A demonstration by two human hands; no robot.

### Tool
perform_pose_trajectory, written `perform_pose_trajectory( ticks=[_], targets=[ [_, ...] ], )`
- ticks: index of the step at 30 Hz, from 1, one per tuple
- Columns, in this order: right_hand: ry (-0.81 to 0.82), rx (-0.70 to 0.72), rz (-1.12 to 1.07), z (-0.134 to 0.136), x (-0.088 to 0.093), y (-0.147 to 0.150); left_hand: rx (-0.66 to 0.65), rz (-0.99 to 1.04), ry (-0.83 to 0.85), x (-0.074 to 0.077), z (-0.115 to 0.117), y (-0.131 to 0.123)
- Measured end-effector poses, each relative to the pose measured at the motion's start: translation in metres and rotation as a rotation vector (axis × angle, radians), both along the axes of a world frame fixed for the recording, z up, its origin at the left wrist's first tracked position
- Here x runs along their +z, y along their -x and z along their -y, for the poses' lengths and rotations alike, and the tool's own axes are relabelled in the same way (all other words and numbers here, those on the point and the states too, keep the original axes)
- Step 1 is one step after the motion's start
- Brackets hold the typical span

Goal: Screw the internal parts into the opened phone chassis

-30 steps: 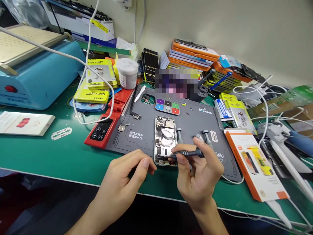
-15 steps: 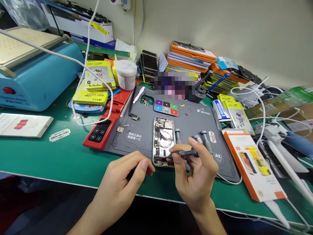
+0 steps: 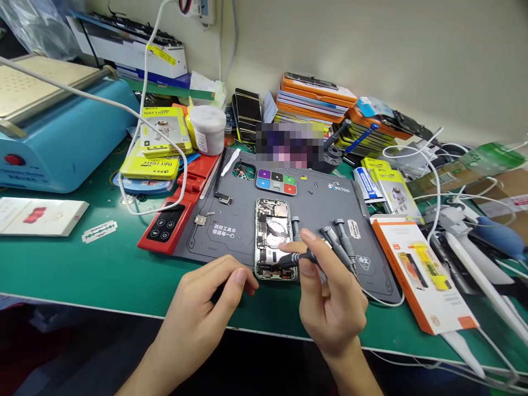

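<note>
An opened smartphone [image 3: 274, 239] with its circuit parts exposed lies upright on the grey work mat [image 3: 231, 253]. My right hand [image 3: 330, 291] pinches a dark screwdriver [image 3: 297, 257] between thumb and fingers, slanting it over the phone's lower end. Whether its tip touches a part is too small to tell. My left hand [image 3: 210, 308] rests beside the phone's lower left corner, fingers curled inward and thumb close to them, with nothing visible in it. Several grey screwdrivers [image 3: 341, 242] lie right of the phone. Above it sits a colored-square tray [image 3: 276, 181].
A red device with touch buttons [image 3: 165, 225] borders the mat's left side, beside a razor blade [image 3: 99, 231]. Yellow battery boxes [image 3: 165, 129] and a white tub [image 3: 208, 129] stand behind. At right are an orange-white box [image 3: 421, 275] and loose cables.
The screwdriver is tilted slightly differently, and my right hand has turned a little. The left hand stays by the phone. The whole view has shifted slightly.
</note>
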State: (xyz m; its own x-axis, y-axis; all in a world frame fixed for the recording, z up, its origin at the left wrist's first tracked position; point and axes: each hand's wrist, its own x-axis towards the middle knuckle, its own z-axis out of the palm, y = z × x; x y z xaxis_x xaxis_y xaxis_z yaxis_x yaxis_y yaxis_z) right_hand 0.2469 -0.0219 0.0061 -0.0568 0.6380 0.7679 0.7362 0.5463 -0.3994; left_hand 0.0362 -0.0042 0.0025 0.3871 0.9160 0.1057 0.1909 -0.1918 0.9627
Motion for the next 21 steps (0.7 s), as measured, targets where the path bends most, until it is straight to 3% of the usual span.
perform_pose_trajectory(
  ticks=[15, 21],
  targets=[
    [-0.023, -0.03, 0.01, -0.0007, 0.0074, -0.002, -0.013, 0.001, -0.025, -0.0019, -0.0011, -0.0012],
    [-0.029, 0.042, 0.005, -0.0013, 0.0077, -0.0032, -0.021, 0.003, -0.018, -0.0025, 0.0, -0.0003]
  ],
)
